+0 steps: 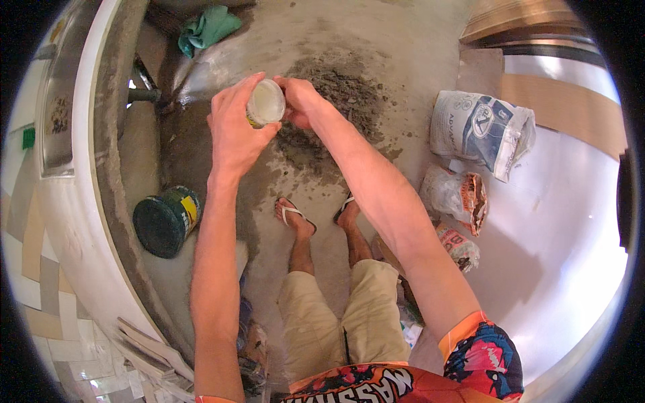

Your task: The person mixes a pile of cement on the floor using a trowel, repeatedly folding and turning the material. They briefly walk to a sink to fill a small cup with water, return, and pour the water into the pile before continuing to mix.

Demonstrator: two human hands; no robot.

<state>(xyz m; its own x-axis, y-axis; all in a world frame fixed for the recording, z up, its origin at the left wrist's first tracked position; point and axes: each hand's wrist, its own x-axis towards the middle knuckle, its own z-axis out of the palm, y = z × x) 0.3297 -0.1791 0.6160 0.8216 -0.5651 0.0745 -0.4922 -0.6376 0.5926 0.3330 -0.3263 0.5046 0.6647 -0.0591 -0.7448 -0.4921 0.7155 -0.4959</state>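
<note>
- The left hand (236, 124) has its grip clamped on a small round tub (268, 101). Its fingers go round the left side, and its thumb is on the near side.
- The right hand (302, 102) has its grip closed on the right side of the same tub. Its fingers are bent, and some of them are hidden.
- The tub is up between the two hands, in front of the person. Its round top faces up, and it looks pale inside. A bit of yellow shows low on its side.
- A dark, crumbly grey pile (353, 97) lies on the floor (416, 40), just past the right hand. Wet-looking bits are spread around it.
- A dark green bucket (161, 223) with a yellow label lies to the left of the left arm. It looks tipped over.
- A green cloth (208, 30) is crumpled up at the top left.
- On the right is a big white and blue bag (474, 131).
- Just below it is a smaller pale bag (451, 195) with a torn orange-brown edge.
- Near that one is a little white and red bag (458, 247), partly behind the right arm.
- The person's feet are on the floor in white-strapped sandals (295, 216), below the tub.
</note>
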